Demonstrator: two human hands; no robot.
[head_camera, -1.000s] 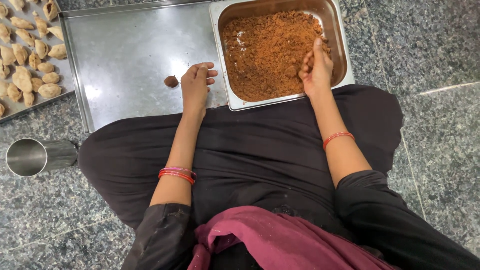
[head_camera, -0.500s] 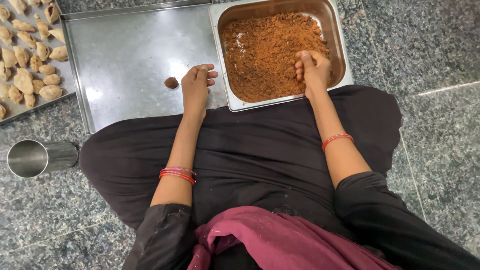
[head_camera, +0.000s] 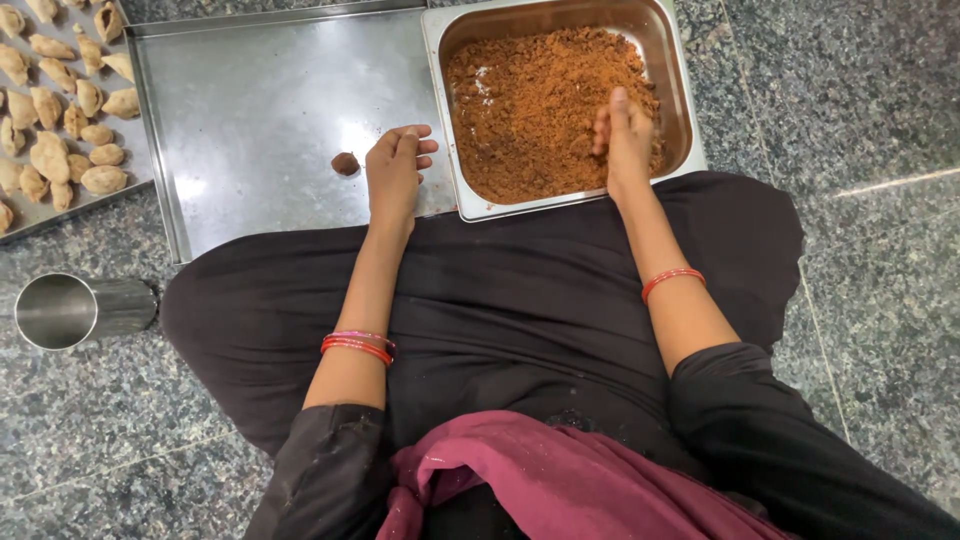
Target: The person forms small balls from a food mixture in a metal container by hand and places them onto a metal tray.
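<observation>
On the speckled grey stone floor [head_camera: 880, 120], a shiny steel tumbler [head_camera: 70, 310] is lying on its side, empty. Above it, a flat steel tray [head_camera: 20, 215] is carrying pale folded dumplings [head_camera: 70, 130]. A wide bare steel sheet tray [head_camera: 260, 90] is holding one small brown filling ball [head_camera: 345, 163]; the left hand [head_camera: 395, 175] is resting just beside it, fingers loosely curled, gripping nothing. The right hand [head_camera: 625, 140] is pressing, fingers together, into crumbly brown filling [head_camera: 530, 100] filling the deep rectangular steel pan [head_camera: 680, 90].
</observation>
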